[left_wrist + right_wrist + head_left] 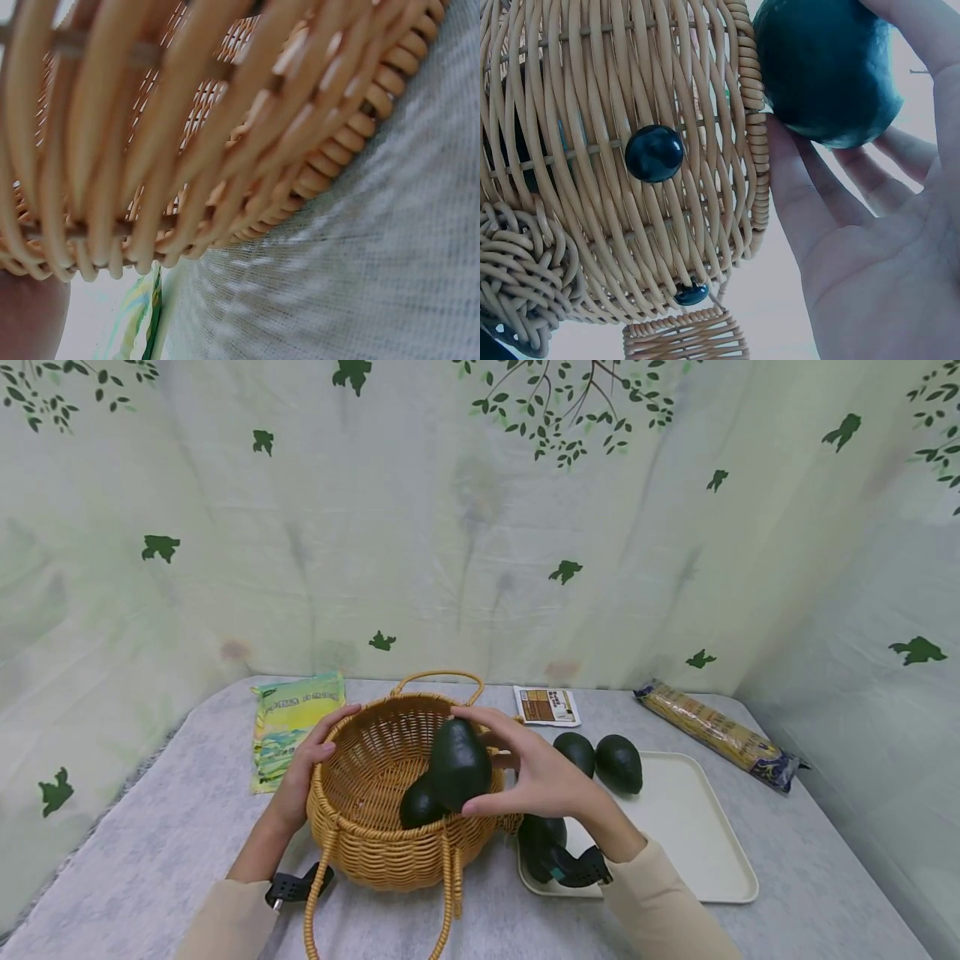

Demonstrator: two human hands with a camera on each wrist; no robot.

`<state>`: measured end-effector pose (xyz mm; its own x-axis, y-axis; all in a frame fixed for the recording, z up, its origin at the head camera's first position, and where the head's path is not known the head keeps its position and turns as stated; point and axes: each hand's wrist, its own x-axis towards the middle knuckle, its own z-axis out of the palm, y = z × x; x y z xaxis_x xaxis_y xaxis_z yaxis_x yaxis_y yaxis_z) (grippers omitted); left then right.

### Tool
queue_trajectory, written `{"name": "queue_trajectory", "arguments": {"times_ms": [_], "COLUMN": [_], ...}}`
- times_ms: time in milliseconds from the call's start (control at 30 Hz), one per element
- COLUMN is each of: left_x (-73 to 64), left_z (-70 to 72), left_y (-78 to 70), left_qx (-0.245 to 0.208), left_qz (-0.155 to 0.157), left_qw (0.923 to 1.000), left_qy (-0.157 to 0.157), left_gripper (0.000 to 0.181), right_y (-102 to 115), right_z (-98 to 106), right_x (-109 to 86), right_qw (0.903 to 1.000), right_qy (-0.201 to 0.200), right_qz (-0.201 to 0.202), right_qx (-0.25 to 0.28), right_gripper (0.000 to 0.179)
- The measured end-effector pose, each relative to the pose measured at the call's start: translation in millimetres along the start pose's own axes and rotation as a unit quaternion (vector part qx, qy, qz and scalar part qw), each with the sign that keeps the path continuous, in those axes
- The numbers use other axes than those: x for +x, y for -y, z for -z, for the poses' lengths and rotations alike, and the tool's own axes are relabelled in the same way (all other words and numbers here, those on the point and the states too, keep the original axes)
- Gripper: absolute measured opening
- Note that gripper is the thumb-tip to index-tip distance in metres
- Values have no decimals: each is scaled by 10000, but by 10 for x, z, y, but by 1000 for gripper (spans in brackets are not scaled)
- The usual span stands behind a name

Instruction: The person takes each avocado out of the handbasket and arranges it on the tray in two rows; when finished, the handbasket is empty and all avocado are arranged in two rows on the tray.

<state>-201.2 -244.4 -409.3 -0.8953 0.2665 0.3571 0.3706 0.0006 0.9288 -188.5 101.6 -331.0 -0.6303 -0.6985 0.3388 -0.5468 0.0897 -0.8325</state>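
Observation:
A round wicker basket (390,860) with thin looped handles stands in front of me. My left hand (306,768) holds its left rim, thumb over the edge. My right hand (532,768) grips a dark green avocado (459,764) between thumb and fingers, above the basket's right inner side. Another avocado (420,803) lies inside the basket, partly hidden behind the held one. In the right wrist view the held avocado (829,75) is beside the basket's rim. The left wrist view shows the basket's woven wall (150,150) close up; the left fingers are mostly hidden there.
On the right, a cream tray (697,827) bears several avocados (618,764), partly hidden by the right arm. A yellow-green packet (300,718) lies left of the basket. Behind are a small white-brown packet (547,706) and a long noodle-like package (716,731).

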Motion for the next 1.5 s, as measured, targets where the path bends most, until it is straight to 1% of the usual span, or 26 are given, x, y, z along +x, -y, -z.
{"name": "queue_trajectory", "arguments": {"times_ms": [200,533,733,1067,1333,1500], "left_x": [-8,-18,-17,-6,1,-1], "left_z": [-2,3,13,3,2,-1], "left_y": [-4,-5,0,-11,-4,-3], "left_qx": [-44,-60,-109,-73,-217,-172], "left_qz": [23,53,26,35,-10,19], "left_qw": [10000,10000,9999,10000,9997,9998], "left_qy": [-8,-16,-18,-27,56,42], "left_gripper": [55,55,55,56,56,56], "right_y": [4,-4,22,0,-56,-100], "right_z": [33,99,134,208,274,316], "right_x": [-76,-215,-313,-484,-650,-756], "right_qw": [9997,9999,9999,9997,9986,9983], "right_qy": [75,-33,-99,-226,-380,-426], "right_qz": [88,104,20,-100,-275,-288], "right_qx": [220,37,21,-92,-253,-279], "right_gripper": [95,99,98,97,98,99]}}
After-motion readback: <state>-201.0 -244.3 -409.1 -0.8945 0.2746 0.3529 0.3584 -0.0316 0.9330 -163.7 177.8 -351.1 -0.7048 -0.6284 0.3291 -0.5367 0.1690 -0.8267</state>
